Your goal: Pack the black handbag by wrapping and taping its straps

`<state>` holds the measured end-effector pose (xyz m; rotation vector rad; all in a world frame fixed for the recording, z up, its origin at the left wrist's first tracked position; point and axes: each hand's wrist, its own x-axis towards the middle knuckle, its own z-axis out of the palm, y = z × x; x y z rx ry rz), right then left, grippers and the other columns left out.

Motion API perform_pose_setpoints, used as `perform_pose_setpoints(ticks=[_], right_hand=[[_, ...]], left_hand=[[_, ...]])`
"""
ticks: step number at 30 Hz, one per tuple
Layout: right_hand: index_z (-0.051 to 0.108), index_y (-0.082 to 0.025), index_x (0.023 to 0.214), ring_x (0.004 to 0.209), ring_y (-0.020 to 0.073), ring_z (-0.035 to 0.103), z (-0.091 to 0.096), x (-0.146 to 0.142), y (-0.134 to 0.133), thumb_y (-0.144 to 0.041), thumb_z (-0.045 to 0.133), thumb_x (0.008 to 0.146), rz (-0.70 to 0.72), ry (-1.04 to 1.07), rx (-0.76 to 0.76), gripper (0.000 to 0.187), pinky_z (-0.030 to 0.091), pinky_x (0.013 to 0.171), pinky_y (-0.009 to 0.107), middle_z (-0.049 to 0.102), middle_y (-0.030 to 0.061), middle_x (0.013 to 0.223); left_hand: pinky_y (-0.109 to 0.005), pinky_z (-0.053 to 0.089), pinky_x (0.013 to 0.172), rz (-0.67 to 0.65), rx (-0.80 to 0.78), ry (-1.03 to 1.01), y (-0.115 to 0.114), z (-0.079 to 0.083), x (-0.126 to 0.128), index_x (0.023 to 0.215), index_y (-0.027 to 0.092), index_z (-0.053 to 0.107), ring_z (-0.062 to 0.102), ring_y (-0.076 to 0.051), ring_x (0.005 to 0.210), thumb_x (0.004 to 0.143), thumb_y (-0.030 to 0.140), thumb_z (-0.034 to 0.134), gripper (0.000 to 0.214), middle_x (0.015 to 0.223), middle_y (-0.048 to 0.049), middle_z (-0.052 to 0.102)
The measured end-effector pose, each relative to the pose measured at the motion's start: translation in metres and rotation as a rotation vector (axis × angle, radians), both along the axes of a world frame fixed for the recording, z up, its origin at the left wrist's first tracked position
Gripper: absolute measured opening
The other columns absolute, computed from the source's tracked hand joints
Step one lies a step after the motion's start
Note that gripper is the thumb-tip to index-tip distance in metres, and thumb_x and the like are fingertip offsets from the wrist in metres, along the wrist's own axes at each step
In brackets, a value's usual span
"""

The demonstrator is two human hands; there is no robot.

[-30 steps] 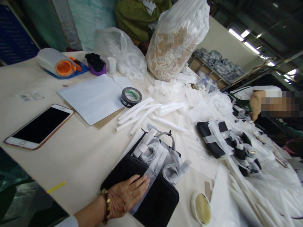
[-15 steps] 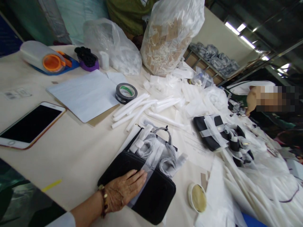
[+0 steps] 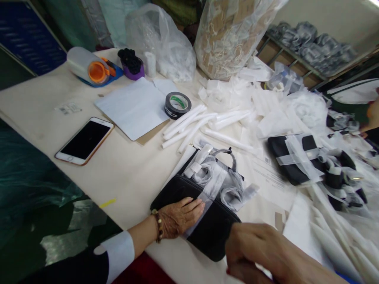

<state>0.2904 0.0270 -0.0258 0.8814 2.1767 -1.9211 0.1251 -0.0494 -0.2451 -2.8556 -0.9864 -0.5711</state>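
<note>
My left hand (image 3: 180, 217) lies flat, fingers stretched out, on a black bag (image 3: 213, 234) near the table's front edge. Its fingertips touch a clear plastic strip (image 3: 211, 189) that runs across the bag. The bag's handles (image 3: 227, 185) are wrapped in white and clear plastic. My right hand (image 3: 260, 252) is low in view, just right of the bag, with its fingers curled downwards. Whatever is under it is hidden.
On the cream table (image 3: 124, 173) lie a phone (image 3: 85, 140), a white sheet on a board (image 3: 134, 106), a black tape roll (image 3: 177, 105), white tubes (image 3: 189, 124) and a second wrapped black bag (image 3: 284, 154). Big plastic sacks (image 3: 231, 35) stand behind. Another person's hand (image 3: 373, 114) shows at the right edge.
My right hand has come into view at the bottom, over the spot where a small round tin lay. The view has swung left and down. My left hand stays flat on the bag.
</note>
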Motion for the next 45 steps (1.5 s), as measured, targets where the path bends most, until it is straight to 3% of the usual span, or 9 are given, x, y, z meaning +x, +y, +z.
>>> perform_pose_setpoints(ticks=[5, 9, 13, 17, 27, 32, 37, 42, 45], right_hand=[[0.053, -0.019, 0.074, 0.059, 0.0112, 0.049, -0.076, -0.006, 0.021, -0.022, 0.039, 0.087, 0.284, -0.297, 0.488, 0.02, 0.034, 0.055, 0.024, 0.055, 0.0011, 0.067], [0.054, -0.017, 0.076, 0.063, 0.0129, 0.056, -0.11, -0.007, 0.035, -0.02, 0.04, 0.085, 0.413, -0.486, 0.73, 0.017, 0.032, 0.055, 0.024, 0.06, 0.0033, 0.072], [0.056, -0.016, 0.08, 0.066, 0.0156, 0.059, -0.115, -0.011, 0.039, -0.016, 0.039, 0.085, 0.467, -0.554, 0.833, 0.017, 0.032, 0.055, 0.024, 0.062, 0.0055, 0.075], [0.057, -0.015, 0.081, 0.069, 0.0169, 0.061, -0.115, -0.017, 0.037, -0.014, 0.04, 0.084, 0.464, -0.59, 0.824, 0.018, 0.036, 0.058, 0.024, 0.063, 0.0067, 0.076], [0.062, -0.016, 0.077, 0.073, 0.0234, 0.064, -0.119, -0.024, 0.038, -0.026, 0.056, 0.076, 0.246, -0.854, 0.829, 0.012, 0.04, 0.057, 0.027, 0.067, 0.0102, 0.072], [0.055, -0.014, 0.093, 0.073, 0.0264, 0.064, -0.121, -0.017, 0.057, -0.04, 0.066, 0.068, 0.188, -0.87, 0.892, 0.038, 0.037, 0.055, 0.027, 0.067, 0.0106, 0.073], [0.058, -0.019, 0.083, 0.07, 0.0194, 0.061, -0.117, 0.009, 0.075, -0.034, 0.056, 0.078, 0.061, -0.814, 0.935, 0.016, 0.036, 0.054, 0.025, 0.065, 0.0049, 0.076], [0.061, -0.017, 0.093, 0.081, 0.0185, 0.056, -0.124, 0.029, 0.016, -0.018, 0.04, 0.085, -0.179, -0.312, 1.195, 0.022, 0.042, 0.07, 0.03, 0.062, 0.008, 0.087], [0.054, -0.016, 0.113, 0.095, 0.0216, 0.051, -0.145, 0.028, -0.029, -0.007, 0.036, 0.081, -0.149, -0.219, 1.222, 0.038, 0.039, 0.079, 0.036, 0.06, 0.01, 0.104]], left_hand=[[-0.038, 0.035, 0.097, 0.002, -0.015, -0.016, -0.001, 0.0, 0.0, 0.12, 0.006, 0.046, 0.035, -0.026, 0.123, 0.082, 0.018, 0.041, 0.04, 0.133, -0.0151, 0.04], [-0.037, 0.035, 0.097, 0.003, -0.002, -0.005, 0.0, 0.002, 0.0, 0.12, 0.006, 0.046, 0.036, -0.026, 0.123, 0.083, 0.017, 0.039, 0.04, 0.132, -0.0141, 0.043], [-0.038, 0.035, 0.097, 0.006, -0.008, 0.001, 0.0, 0.003, -0.001, 0.121, 0.006, 0.046, 0.036, -0.026, 0.123, 0.084, 0.018, 0.038, 0.04, 0.133, -0.0155, 0.041], [-0.038, 0.035, 0.097, 0.006, 0.0, 0.0, 0.0, 0.002, -0.001, 0.12, 0.007, 0.047, 0.035, -0.026, 0.124, 0.084, 0.019, 0.038, 0.039, 0.134, -0.0156, 0.04], [-0.036, 0.034, 0.097, 0.016, -0.005, 0.041, 0.001, 0.004, -0.001, 0.119, 0.006, 0.048, 0.034, -0.026, 0.124, 0.084, 0.018, 0.035, 0.04, 0.131, -0.0115, 0.044], [-0.036, 0.033, 0.097, 0.011, -0.005, 0.027, 0.001, 0.004, -0.001, 0.117, 0.007, 0.05, 0.036, -0.025, 0.122, 0.084, 0.017, 0.035, 0.038, 0.13, -0.0106, 0.045], [-0.036, 0.033, 0.098, 0.007, -0.01, 0.015, 0.002, 0.005, -0.001, 0.119, 0.006, 0.048, 0.036, -0.025, 0.122, 0.084, 0.017, 0.033, 0.04, 0.13, -0.0115, 0.045], [-0.035, 0.035, 0.096, 0.003, 0.0, 0.031, 0.003, 0.005, -0.002, 0.12, 0.006, 0.047, 0.037, -0.024, 0.121, 0.085, 0.015, 0.028, 0.042, 0.13, -0.0111, 0.045], [-0.035, 0.036, 0.096, 0.009, 0.015, 0.025, 0.002, 0.002, -0.001, 0.121, 0.006, 0.047, 0.039, -0.024, 0.12, 0.085, 0.015, 0.026, 0.042, 0.128, -0.0106, 0.047]])
